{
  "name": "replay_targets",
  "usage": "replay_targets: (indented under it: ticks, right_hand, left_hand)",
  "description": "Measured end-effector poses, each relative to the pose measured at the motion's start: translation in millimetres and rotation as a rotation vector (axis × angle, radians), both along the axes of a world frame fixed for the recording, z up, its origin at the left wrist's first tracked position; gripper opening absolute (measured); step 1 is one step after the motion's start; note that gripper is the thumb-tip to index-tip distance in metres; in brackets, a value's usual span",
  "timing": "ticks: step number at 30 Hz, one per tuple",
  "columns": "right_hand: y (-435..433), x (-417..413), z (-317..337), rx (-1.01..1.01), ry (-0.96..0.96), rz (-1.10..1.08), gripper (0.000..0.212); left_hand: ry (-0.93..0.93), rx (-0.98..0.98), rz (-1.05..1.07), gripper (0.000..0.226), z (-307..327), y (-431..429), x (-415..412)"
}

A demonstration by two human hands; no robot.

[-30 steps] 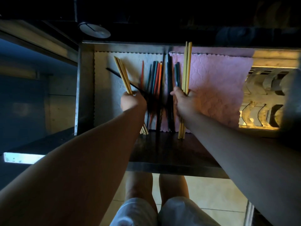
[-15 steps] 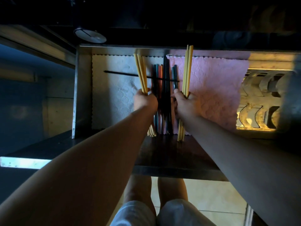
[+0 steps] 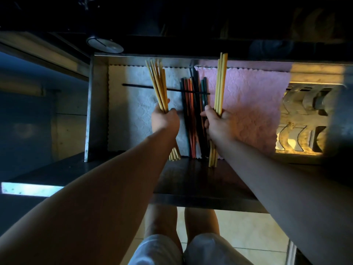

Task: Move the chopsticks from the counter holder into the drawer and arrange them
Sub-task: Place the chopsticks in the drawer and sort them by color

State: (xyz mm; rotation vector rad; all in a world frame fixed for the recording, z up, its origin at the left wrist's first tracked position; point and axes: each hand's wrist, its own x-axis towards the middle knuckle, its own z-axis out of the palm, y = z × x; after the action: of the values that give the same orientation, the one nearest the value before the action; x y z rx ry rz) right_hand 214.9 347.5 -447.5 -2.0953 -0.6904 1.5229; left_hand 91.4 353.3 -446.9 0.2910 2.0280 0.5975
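Over the open metal drawer (image 3: 96,104), my left hand (image 3: 165,121) grips a bundle of yellow chopsticks (image 3: 157,84) that fans out toward the far side. A second yellow bundle (image 3: 220,81) stands nearly straight in the grip of my right hand (image 3: 217,125). Between the hands, dark and orange chopsticks (image 3: 193,111) lie lengthwise on the drawer lining. One black chopstick (image 3: 137,86) lies crosswise over them, reaching left across the white cloth (image 3: 129,111).
A pink cloth (image 3: 254,104) lines the drawer's right half. A pale slotted rack (image 3: 301,119) sits at the drawer's right end. The dark drawer front (image 3: 200,184) is nearest me, above my legs and the tiled floor. A round lid (image 3: 105,44) lies on the dark counter behind.
My left hand has swung its yellow bundle from tilted left to closer to upright and moved toward the coloured chopsticks. The black chopstick turned from diagonal to crosswise. The coloured chopsticks lie closer together.
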Motion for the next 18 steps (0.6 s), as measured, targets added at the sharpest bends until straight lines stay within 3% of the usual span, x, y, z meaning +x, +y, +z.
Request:
replay_targets:
  ticks: [5, 9, 13, 18]
  right_hand:
    - [-1.2, 0.7, -1.3, -0.028, 0.016, -0.008, 0.029]
    - [1.2, 0.8, -0.4, -0.044, -0.013, -0.064, 0.028]
    - [1.8, 3.5, -0.8, -0.013, -0.032, -0.065, 0.032]
    - [1.4, 5.3, -2.4, -0.013, -0.018, -0.056, 0.031]
  left_hand:
    - [-0.200, -0.011, 0.245, 0.014, 1.2, 14.6, 11.0]
    - [-0.301, 0.029, 0.394, 0.030, 2.3, 26.4, 26.5]
    - [-0.339, 0.015, 0.441, 0.021, 1.1, 32.3, 25.4]
    - [-0.308, 0.005, 0.398, 0.037, 10.3, 29.4, 6.9]
